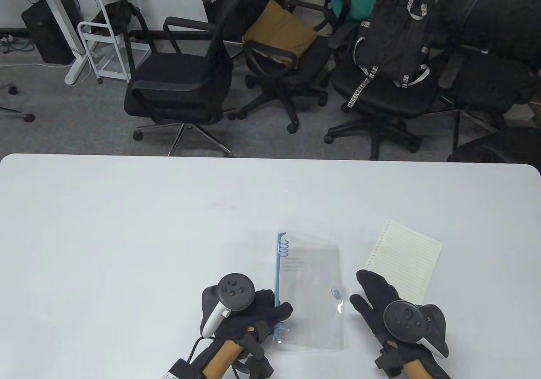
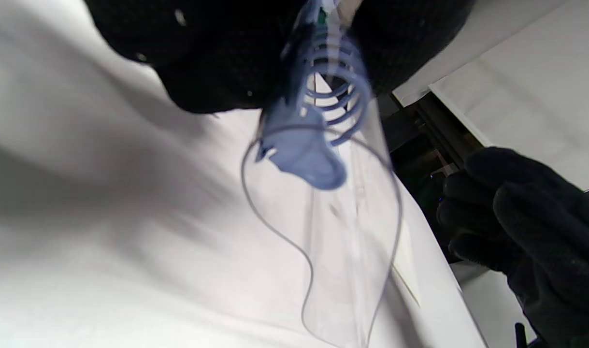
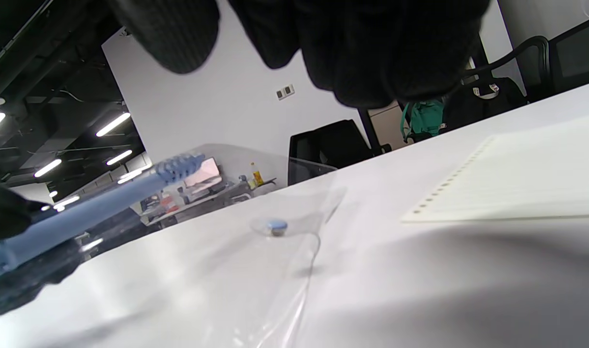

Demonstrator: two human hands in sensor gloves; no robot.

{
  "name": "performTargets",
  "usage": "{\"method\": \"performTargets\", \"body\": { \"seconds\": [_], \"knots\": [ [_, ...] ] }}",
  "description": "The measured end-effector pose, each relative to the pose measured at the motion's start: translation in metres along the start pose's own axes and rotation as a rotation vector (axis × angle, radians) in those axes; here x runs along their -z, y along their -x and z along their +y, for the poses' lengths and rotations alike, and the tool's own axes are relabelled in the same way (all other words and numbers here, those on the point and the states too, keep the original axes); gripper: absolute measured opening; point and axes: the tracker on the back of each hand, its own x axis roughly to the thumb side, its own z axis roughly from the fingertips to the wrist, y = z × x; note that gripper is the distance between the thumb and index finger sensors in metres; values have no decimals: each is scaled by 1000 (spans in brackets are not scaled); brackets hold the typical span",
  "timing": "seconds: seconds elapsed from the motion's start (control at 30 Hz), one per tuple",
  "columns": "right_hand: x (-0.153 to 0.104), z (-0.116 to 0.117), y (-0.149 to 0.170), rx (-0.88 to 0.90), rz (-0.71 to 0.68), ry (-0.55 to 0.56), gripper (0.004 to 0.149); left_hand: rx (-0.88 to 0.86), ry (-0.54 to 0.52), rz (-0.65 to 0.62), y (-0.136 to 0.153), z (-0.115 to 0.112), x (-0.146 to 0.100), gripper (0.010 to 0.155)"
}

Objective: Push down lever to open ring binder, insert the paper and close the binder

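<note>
A clear plastic ring binder [image 1: 312, 298] lies closed on the white table [image 1: 127, 235], its blue spine [image 1: 277, 269] on the left side. My left hand [image 1: 270, 313] grips the near end of that spine. In the left wrist view its fingers [image 2: 217, 58] sit on both sides of the blue rings [image 2: 335, 82], just above the blue lever tab [image 2: 306, 162]. My right hand [image 1: 372, 296] lies flat with straight fingers to the right of the binder and holds nothing. The lined, hole-punched paper [image 1: 405, 260] lies just beyond it; the paper [image 3: 516, 188] also shows in the right wrist view.
A blue snap button [image 3: 277, 225] sits on the binder's right flap. Several office chairs [image 1: 181, 78] stand beyond the table's far edge, one carrying a black backpack [image 1: 393, 45].
</note>
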Motion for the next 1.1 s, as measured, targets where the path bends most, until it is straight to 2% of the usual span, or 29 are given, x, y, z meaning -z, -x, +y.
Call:
{"method": "performTargets", "body": {
  "seconds": [0.17,0.43,0.57,0.9,1.1],
  "knots": [
    [2,4,1,-19,20,-39,62,207,-35,53,-6,-8,-2,70],
    [5,12,2,-40,46,-111,61,377,-48,90,-12,-21,-2,70],
    [6,15,1,-55,49,-132,61,426,-66,99,-12,-26,0,71],
    [10,27,-2,-99,46,-187,59,424,-59,145,-5,-27,7,71],
    [12,35,-4,-158,46,-213,59,506,-75,126,-6,-25,1,75]
  ]
}}
